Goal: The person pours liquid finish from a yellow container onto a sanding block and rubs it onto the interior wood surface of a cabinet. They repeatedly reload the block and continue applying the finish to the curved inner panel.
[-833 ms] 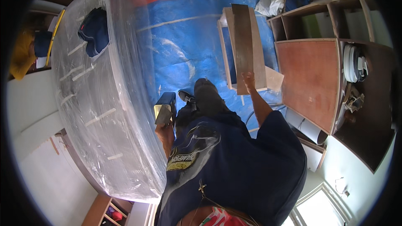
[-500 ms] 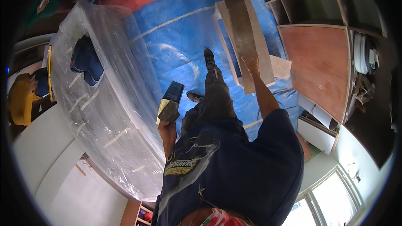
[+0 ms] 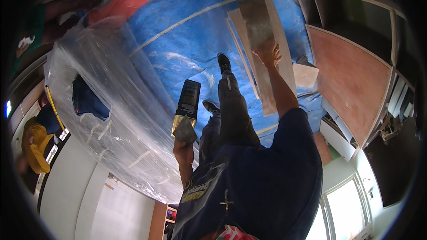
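Observation:
At the left my left hand (image 3: 183, 151) is closed round a dark grey flat piece (image 3: 185, 132), held by its lower end. A black and gold can (image 3: 189, 100) sits directly beyond this piece, its gold end partly covered by it; I cannot tell whether my fingers grip the can too. My right hand (image 3: 268, 54), fingers spread, is over a long dark brown board (image 3: 258, 20). Whether it touches the board is unclear. Lighter wooden boards (image 3: 283, 58) lie under and beside the brown one.
Blue sheeting (image 3: 178, 40) covers the floor. Clear plastic (image 3: 120, 120) wraps a long piece of furniture at left, with dark blue cloth (image 3: 86, 98) on it. Wooden shelving (image 3: 351, 75) stands at right. Another person's arm (image 3: 71, 9) shows at upper left; a yellow sleeve (image 3: 38, 144) is lower.
The view has shifted. My left hand still grips the grey piece, and the black and gold can now points more upright in view. My right hand's fingers have spread further over the brown board.

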`<state>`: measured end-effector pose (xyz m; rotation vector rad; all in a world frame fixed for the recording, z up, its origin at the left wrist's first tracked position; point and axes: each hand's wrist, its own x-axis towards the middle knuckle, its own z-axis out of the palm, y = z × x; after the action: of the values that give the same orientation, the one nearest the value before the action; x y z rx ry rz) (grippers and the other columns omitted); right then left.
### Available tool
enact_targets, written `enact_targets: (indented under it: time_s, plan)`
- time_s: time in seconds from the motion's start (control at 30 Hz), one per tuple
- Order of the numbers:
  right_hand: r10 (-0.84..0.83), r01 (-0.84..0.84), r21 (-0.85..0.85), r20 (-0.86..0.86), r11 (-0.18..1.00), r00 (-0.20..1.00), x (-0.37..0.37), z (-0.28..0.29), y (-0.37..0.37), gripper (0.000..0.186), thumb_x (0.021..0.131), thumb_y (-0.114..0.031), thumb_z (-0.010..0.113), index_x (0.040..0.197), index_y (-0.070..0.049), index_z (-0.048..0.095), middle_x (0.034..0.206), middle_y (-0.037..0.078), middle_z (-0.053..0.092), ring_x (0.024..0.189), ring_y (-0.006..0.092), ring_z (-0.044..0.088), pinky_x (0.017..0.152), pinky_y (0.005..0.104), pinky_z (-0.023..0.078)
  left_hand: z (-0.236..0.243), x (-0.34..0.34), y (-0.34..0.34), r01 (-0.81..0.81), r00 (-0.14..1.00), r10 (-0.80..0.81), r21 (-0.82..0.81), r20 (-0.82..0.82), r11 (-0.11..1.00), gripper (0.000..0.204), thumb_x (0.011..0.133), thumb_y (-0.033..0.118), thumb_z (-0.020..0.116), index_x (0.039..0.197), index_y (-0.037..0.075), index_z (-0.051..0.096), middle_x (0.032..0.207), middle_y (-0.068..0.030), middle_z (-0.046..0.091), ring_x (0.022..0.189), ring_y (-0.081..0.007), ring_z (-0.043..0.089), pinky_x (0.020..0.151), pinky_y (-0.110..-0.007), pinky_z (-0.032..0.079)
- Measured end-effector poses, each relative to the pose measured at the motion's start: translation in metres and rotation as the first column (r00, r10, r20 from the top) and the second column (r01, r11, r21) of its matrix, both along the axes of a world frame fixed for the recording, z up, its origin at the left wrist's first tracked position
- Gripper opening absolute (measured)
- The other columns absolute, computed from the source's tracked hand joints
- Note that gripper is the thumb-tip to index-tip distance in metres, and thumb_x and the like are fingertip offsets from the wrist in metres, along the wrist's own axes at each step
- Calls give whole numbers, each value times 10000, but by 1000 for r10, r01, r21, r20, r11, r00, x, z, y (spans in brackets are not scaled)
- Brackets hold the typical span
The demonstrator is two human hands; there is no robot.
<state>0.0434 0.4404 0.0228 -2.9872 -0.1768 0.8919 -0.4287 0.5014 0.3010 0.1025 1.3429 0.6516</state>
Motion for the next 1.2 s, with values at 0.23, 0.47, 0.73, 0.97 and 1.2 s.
enact_targets:
  time_s: [0.23, 0.47, 0.73, 0.97, 1.2]
  plan:
    - [-152, 127, 171, 143, 977, 978, 20, -44, -15, 942, 784, -522, 731, 1536, -155, 297, 1433, 168, 464, 1332, 354, 443, 1090, 554, 328, 1, 58, 40, 121, 992, -120, -13, 25, 993, 762, 682, 85, 594, 1418, -40, 439, 1378, -179, 531, 1306, -324, 493, 1130, -459, 376]
    - [-169, 143, 302, 62, 943, 984, 52, -98, -59, 568, 886, -438, 637, 1374, -175, 515, 1271, 128, 606, 1242, 363, 527, 1024, 546, 397, 8, 93, 63, 177, 981, -174, -29, 87, 984, 811, 671, 53, 570, 1458, -34, 393, 1400, -176, 518, 1332, -315, 470, 1164, -434, 337]
    - [-156, 234, 391, -222, 890, 963, 87, -111, -74, 412, 843, -412, 679, 1093, -84, 682, 1049, 131, 693, 1010, 282, 661, 868, 417, 501, 12, 105, 83, 195, 976, -197, 32, 88, 980, 830, 661, 70, 570, 1464, -25, 382, 1424, -158, 504, 1364, -312, 447, 1178, -433, 324]
    - [-135, 343, 404, -462, 848, 877, 91, -35, -52, 335, 711, -199, 696, 973, -12, 601, 903, 116, 612, 872, 231, 579, 777, 405, 461, 13, 109, 106, 165, 982, -168, 38, 85, 986, 771, 667, 68, 552, 1418, -41, 418, 1381, -177, 529, 1308, -333, 491, 1150, -464, 368]
    - [-79, 316, 489, -445, 813, 892, 105, 55, -30, 410, 752, -201, 646, 1094, 23, 618, 1067, 153, 661, 1003, 269, 594, 903, 399, 455, 29, 139, 152, 132, 946, -170, 151, 275, 980, 693, 694, 58, 508, 1376, -47, 453, 1316, -194, 587, 1225, -350, 570, 1094, -476, 432]
